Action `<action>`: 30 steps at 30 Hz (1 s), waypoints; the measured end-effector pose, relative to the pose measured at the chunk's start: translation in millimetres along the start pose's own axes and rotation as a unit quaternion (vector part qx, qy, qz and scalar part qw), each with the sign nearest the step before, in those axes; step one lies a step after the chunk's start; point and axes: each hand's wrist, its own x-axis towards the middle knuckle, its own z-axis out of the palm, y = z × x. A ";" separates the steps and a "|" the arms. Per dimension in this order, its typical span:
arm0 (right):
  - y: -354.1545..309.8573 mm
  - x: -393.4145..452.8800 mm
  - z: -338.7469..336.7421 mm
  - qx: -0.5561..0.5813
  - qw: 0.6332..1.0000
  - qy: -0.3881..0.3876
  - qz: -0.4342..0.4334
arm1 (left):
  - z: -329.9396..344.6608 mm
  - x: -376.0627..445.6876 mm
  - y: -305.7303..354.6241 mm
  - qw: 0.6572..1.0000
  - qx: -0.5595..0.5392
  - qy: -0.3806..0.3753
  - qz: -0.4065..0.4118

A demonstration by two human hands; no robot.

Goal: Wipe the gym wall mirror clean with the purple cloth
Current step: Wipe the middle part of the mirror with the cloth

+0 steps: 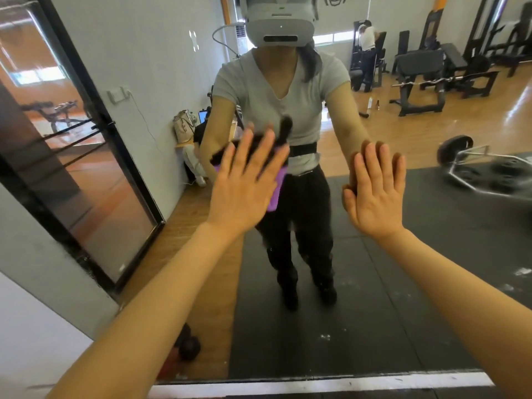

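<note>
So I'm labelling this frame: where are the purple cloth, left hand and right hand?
purple cloth (275,194): head view, edge showing beside the palm.
left hand (241,194): head view, back of hand.
right hand (377,194): head view, back of hand.

Bright, even daylight, glare on the wooden floor (515,116), wide-angle bending at the edges, slight motion blur throughout.

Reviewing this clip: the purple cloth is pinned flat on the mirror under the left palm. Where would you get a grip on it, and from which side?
Take the purple cloth by the strip hanging free below and right of the left hand, coming in from the right. The rest lies flat between the open palm and the mirror, offering no edge to pinch. The right hand, open against the glass, is nearest that edge.
</note>
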 end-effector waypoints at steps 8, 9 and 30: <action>1.1 0.4 -0.4 0.004 1.000 0.000 0.000 | 15.5 -19.6 23.9 0.994 -0.009 -0.040 0.097; 1.8 0.0 0.4 0.004 1.000 0.002 -0.002 | 19.3 -31.4 28.2 0.989 -0.013 -0.063 0.132; -1.0 0.2 -2.9 0.012 1.000 0.000 0.001 | -7.6 -31.8 -39.3 0.997 0.006 -0.071 0.020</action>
